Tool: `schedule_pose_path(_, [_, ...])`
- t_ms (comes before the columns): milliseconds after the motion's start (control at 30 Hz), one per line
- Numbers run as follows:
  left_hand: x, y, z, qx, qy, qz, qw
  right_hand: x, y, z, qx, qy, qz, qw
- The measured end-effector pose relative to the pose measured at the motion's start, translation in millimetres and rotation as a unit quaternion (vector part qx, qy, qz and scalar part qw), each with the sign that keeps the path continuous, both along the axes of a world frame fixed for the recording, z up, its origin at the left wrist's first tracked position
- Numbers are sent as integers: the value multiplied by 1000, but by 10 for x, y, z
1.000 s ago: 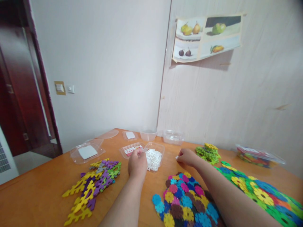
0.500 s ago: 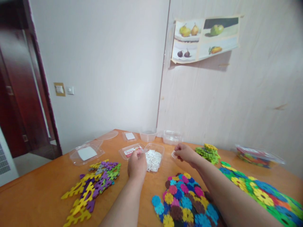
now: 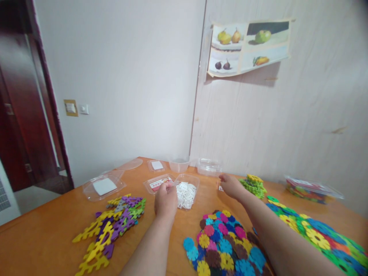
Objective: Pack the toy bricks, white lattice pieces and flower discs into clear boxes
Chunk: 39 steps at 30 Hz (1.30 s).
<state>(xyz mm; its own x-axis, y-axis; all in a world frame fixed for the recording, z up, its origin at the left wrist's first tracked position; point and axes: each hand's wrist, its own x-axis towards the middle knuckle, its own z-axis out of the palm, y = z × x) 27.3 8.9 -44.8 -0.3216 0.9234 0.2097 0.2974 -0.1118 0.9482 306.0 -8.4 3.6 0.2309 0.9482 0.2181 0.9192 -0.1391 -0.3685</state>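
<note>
My left hand [image 3: 166, 199] is closed on the left rim of a clear plastic tub [image 3: 197, 191] that holds a heap of white pieces [image 3: 186, 194]. Just left of it lies a clear lid with a red and white label [image 3: 157, 184]. Farther right, my right hand [image 3: 230, 185] is over the table, fingers bent, beside a small clear piece with a white and dark patch [image 3: 220, 188]. Whether its fingertips grip that piece is too small to tell.
Colourful disc pieces [image 3: 225, 245] lie in front, with larger discs [image 3: 316, 234] at right. Yellow and purple pieces [image 3: 110, 226] spread at left. Behind stand two clear tubs [image 3: 179, 165], [image 3: 209, 167]; green pieces [image 3: 253, 186] and a filled box [image 3: 312, 190] are at back right.
My right hand has moved to the right, and the small patch beside its fingers shows farther right too. My left hand has stayed at the tub.
</note>
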Motion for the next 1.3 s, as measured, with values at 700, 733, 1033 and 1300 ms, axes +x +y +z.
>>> schedule_pose_path(700, [7, -17, 23, -5, 1, -1, 1000, -67, -36, -50, -91, 52, 10, 994])
schedule_pose_path(733, [7, -18, 27, -5, 1, -1, 1000, -100, -49, -18, -83, 72, 15, 994])
schedule_pose_path(1033, [-1, -40, 74, 3, -6, -16, 1000, -551, -259, 336, -4, 372, 153, 916])
schedule_pose_path(1300, [-10, -5, 20, 29, -14, -43, 999, -855, -484, 346, -79, 103, 272, 953])
